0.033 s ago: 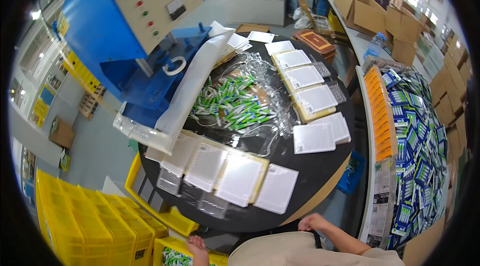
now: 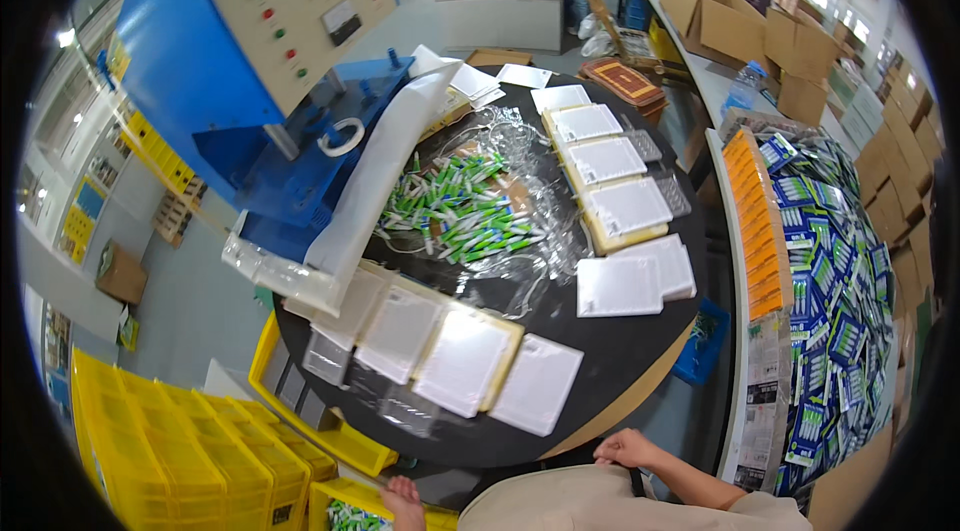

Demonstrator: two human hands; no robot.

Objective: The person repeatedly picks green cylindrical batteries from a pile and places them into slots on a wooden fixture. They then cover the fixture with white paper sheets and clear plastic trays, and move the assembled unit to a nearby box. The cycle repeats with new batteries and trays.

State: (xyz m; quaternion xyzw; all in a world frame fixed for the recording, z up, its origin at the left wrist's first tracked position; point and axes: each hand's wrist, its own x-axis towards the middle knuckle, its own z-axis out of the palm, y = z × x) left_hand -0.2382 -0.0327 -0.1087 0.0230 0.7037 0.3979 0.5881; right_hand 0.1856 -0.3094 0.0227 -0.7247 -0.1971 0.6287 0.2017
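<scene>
My left hand (image 2: pixel 403 498) is low in front, beside a yellow crate (image 2: pixel 372 487) of green-and-white pieces; its fingers are curled, and nothing shows in them. Near my waist, at the round black table's (image 2: pixel 610 351) front edge, my right hand (image 2: pixel 622 448) is loosely closed with no object visible. White cards or trays lie around the table rim, the nearest a white card (image 2: pixel 537 384). Beside them are clear plastic blisters (image 2: pixel 408 411). A heap of green-and-white toothbrush-head-like pieces (image 2: pixel 465 206) sits mid-table on crinkled clear film.
A blue press machine (image 2: pixel 200 61) with a button panel overhangs the table's left side. Stacked yellow crates (image 2: pixel 170 431) stand at the lower left. On the right, a bench holds piled blue-green blister packs (image 2: pixel 835 331), a water bottle (image 2: pixel 745 86) and open cartons (image 2: pixel 720 16).
The tabletop has turned slightly clockwise: the front cards shifted left and the right-side cards came nearer. The view moved a little. Both hands stay in nearly the same place.
</scene>
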